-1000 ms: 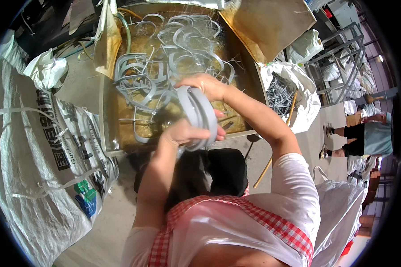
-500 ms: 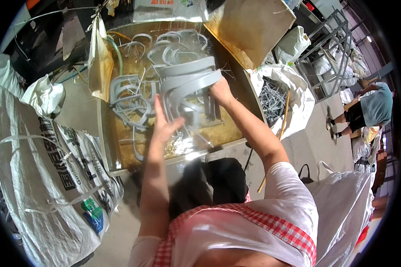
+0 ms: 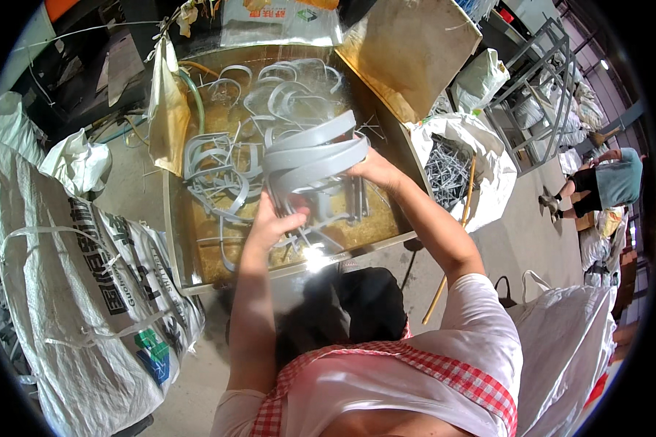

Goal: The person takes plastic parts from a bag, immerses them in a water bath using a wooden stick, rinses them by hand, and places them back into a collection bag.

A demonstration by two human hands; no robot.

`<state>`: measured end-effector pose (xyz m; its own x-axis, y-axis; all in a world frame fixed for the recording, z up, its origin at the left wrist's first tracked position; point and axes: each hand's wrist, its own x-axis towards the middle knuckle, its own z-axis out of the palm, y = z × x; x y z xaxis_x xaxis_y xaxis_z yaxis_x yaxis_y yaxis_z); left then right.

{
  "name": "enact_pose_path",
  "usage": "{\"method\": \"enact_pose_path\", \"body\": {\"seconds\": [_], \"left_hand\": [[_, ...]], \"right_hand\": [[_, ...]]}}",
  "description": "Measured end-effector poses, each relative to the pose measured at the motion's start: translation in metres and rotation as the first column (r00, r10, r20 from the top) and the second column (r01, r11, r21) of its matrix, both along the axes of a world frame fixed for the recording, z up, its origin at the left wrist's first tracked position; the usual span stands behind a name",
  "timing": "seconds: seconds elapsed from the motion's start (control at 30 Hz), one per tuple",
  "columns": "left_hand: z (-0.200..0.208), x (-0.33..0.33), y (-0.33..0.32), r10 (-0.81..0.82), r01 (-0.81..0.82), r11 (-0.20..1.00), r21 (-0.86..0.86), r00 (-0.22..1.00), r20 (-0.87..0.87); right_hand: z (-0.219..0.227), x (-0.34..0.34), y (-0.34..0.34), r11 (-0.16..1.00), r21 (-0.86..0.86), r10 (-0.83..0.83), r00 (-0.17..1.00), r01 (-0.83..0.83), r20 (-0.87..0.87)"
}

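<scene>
Several grey curved plastic bands (image 3: 317,149) are bunched together above a shallow water tray (image 3: 173,240). My right hand (image 3: 375,169) grips their right end, its fingertips hidden behind the bands. At their lower left, my left hand (image 3: 273,224) is closed on the bunch, thumb pointing right and the other fingers partly covered. More grey curved plastic pieces (image 3: 229,171) lie loose on the left side of the tray. Others, clearer-looking and wet, sit at its far end (image 3: 291,87).
A white sack of thin grey scraps (image 3: 444,171) stands right of the tray, a wooden stick (image 3: 448,273) leaning by it. Large white woven sacks flank me, one on the left (image 3: 73,291). A green hose (image 3: 194,98) enters the tray. Another person (image 3: 612,182) stands far right.
The held bands have tilted and turned, with their right ends swung nearer me. My left hand has closed in on their lower left, and my right hand has come slightly down and right.
</scene>
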<state>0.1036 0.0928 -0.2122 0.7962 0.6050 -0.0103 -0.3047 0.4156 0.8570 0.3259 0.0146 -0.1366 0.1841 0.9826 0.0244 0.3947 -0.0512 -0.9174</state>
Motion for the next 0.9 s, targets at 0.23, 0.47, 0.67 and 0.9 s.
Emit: {"method": "enact_pose_path", "body": {"seconds": [0.23, 0.47, 0.67, 0.9], "left_hand": [[-0.01, 0.004, -0.006, 0.076, -0.076, 0.997, -0.007, 0.996, 0.048], [-0.014, -0.001, 0.012, 0.088, 0.167, 0.819, -0.549, 0.909, 0.408], [-0.026, 0.004, 0.012, 0.373, -0.166, 0.746, -0.645, 0.906, 0.199], [-0.019, 0.001, 0.017, 0.327, -0.343, 0.78, -0.524, 0.937, -0.127]], "right_hand": [[0.004, 0.0, -0.007, 0.981, -0.193, -0.09, 0.947, 0.03, -0.309], [-0.005, 0.0, 0.003, 0.981, 0.045, 0.141, 0.543, -0.186, -0.828], [-0.035, -0.051, -0.001, 0.978, 0.181, 0.199, 0.209, -0.101, -0.958], [-0.078, -0.062, 0.009, 0.977, -0.158, -0.157, -0.018, 0.146, -0.987]]}}
